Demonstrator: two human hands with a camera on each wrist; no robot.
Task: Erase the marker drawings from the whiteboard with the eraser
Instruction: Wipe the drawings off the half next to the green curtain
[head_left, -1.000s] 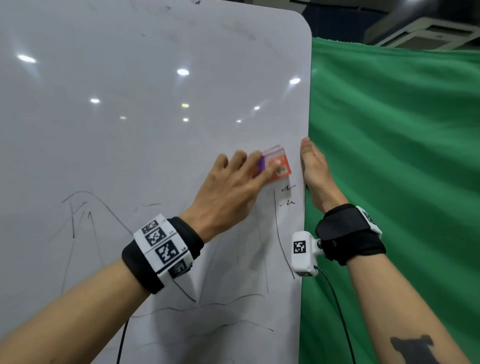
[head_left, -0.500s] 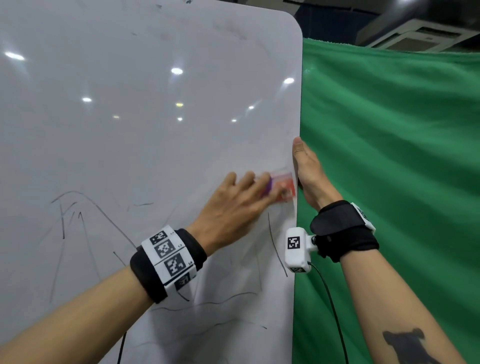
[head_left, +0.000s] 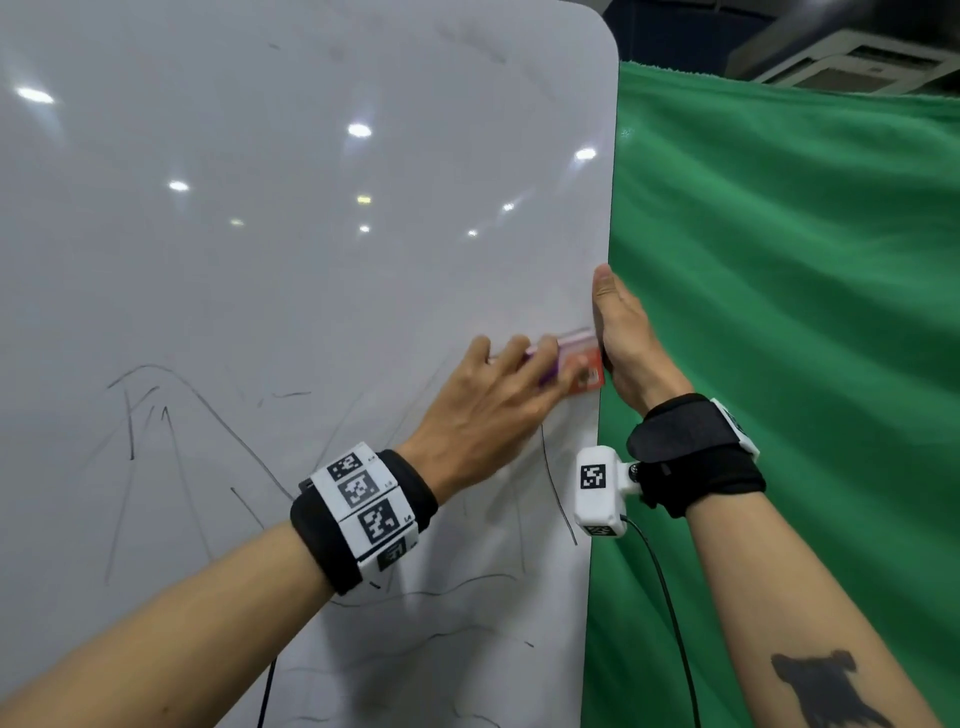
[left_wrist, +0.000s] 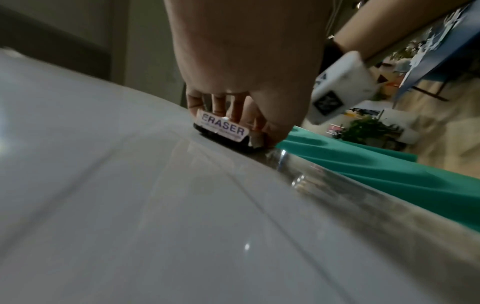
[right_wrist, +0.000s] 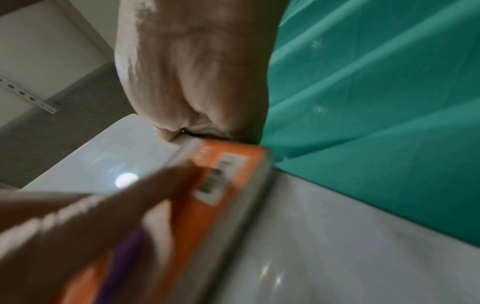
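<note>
The upright whiteboard (head_left: 311, 270) bears thin black marker drawings (head_left: 156, 415) across its lower half, and a vertical stroke (head_left: 556, 483) runs near its right edge. My left hand (head_left: 540, 366) grips the orange and purple eraser (head_left: 586, 371) and presses it flat on the board at that edge. In the left wrist view the fingers curl over the eraser (left_wrist: 223, 127), whose label reads ERASER. My right hand (head_left: 618, 332) holds the board's right edge, thumb on the front, fingers hidden behind. The eraser (right_wrist: 221, 185) touches that hand (right_wrist: 197, 72).
A green cloth backdrop (head_left: 779, 364) hangs right behind the board's right side. A cable (head_left: 670, 623) dangles from the white camera box (head_left: 597, 488) on my right wrist. Ceiling lights glare on the board's upper part.
My left hand has slid the eraser down and to the right, up against my right hand. The small squiggles by the board's edge no longer show. My right hand keeps its hold.
</note>
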